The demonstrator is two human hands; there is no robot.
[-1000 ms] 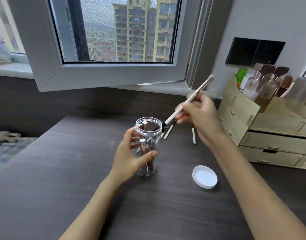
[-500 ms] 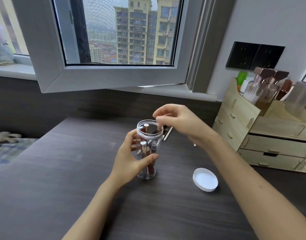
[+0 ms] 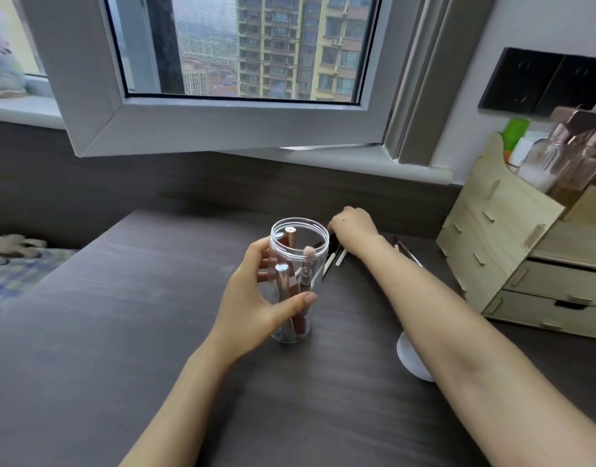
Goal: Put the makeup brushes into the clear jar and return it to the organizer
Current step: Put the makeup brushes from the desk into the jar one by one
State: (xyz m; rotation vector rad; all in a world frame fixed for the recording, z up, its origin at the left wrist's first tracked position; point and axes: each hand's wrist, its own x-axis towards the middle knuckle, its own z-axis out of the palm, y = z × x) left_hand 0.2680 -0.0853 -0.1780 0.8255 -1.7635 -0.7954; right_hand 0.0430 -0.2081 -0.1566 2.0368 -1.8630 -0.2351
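A dark wood-grain tabletop (image 3: 155, 332) under an inward-swung window sash (image 3: 222, 123), with a pale wooden organizer (image 3: 498, 237) at its right edge against the wall. The clear jar (image 3: 294, 284) stands upright near the middle of the tabletop, well apart from the organizer, its mouth uncovered; several brushes already stand inside it, handle ends and one small pink tip (image 3: 309, 252) showing at or below the rim. The left hand (image 3: 256, 298) wraps the jar's wall, thumb across the near side and fingers behind, steadying it. Just beyond the jar lie the loose brushes (image 3: 337, 259), white handles fanned toward the viewer; a further slim tool (image 3: 407, 252) lies on the far side of the right forearm. The right hand (image 3: 353, 227) reaches down over the loose brushes, back of the hand toward the camera; whether its fingers have closed on one cannot be told, since they are hidden beneath it. The white lid (image 3: 411, 362) rests on the tabletop, partly covered by the right forearm. Step in hand, as judged: picking up the next brush. It would be done well by pinching one handle near its middle, lifting it clear of its neighbours, and lowering it into a gap between the standing brushes while the left hand keeps the jar vertical. The forearm passes close over the lid, which a careless sweep could displace.
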